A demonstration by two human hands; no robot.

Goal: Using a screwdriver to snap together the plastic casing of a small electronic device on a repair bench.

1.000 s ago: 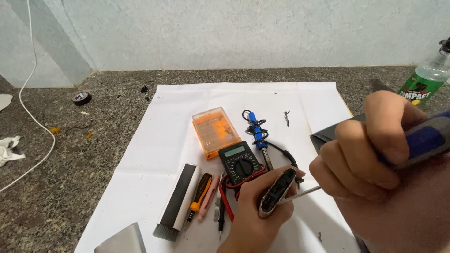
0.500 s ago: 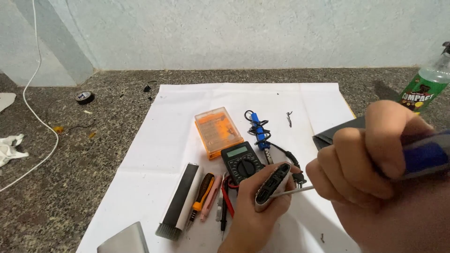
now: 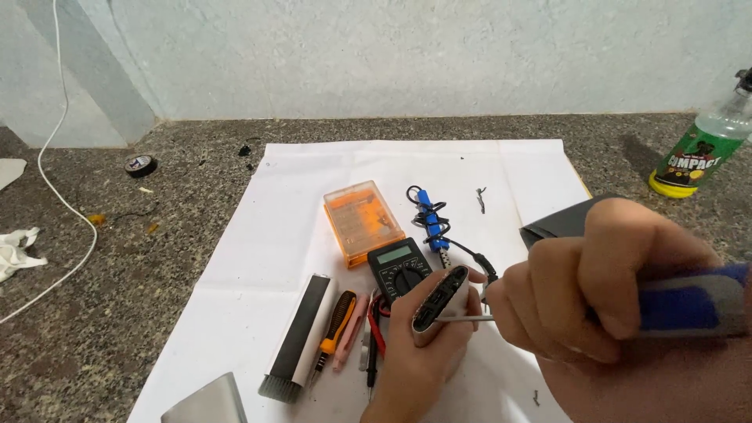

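The white paper sheet (image 3: 313, 211) covers the stone counter. Over the sheet's near edge, the right hand (image 3: 595, 290) is closed in a full fist around a blue-handled screwdriver (image 3: 681, 301). The left hand (image 3: 419, 348) is closed around a silver power bank (image 3: 440, 305), just in front of the black multimeter (image 3: 399, 270); the screwdriver tip touches its end face.
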